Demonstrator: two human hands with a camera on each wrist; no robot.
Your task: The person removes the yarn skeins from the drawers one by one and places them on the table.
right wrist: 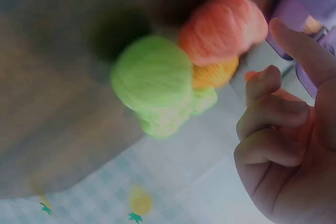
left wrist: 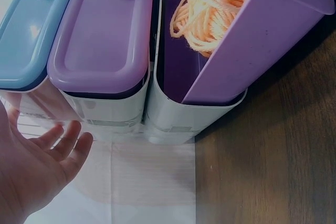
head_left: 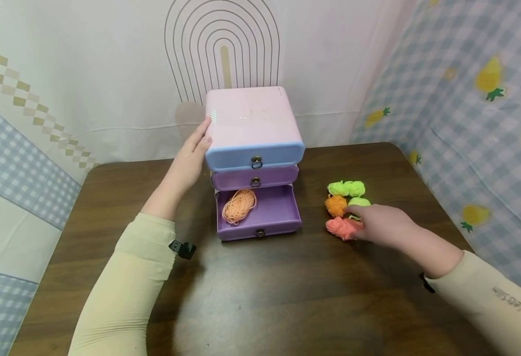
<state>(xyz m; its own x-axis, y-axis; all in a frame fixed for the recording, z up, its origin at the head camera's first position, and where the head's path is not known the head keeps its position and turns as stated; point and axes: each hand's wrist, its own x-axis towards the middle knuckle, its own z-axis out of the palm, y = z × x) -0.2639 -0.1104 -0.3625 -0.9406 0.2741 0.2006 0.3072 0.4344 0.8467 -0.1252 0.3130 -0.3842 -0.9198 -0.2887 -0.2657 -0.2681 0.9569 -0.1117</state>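
A small chest of drawers [head_left: 256, 118] with a pink top, one blue and two purple drawer fronts stands on the table. Its bottom purple drawer [head_left: 278, 207] is pulled out, with a peach yarn skein [head_left: 239, 206] inside. My left hand [head_left: 189, 160] rests against the chest's left side, fingers extended. On the right, my right hand [head_left: 385, 225] hovers over a cluster of yarn, fingers loosely bent and nothing in them. Closest to it are a coral yarn ball [head_left: 342, 227] and a lime green ball [right wrist: 152, 74], partly hidden in the head view. An orange ball [head_left: 335, 205] sits beside them.
Behind the orange ball lies a lime green skein [head_left: 346, 188]. The dark wooden table [head_left: 260, 291] reaches back to a white patterned cloth [head_left: 122, 74]. A checked cloth with pineapples [head_left: 456, 123] hangs along the right side.
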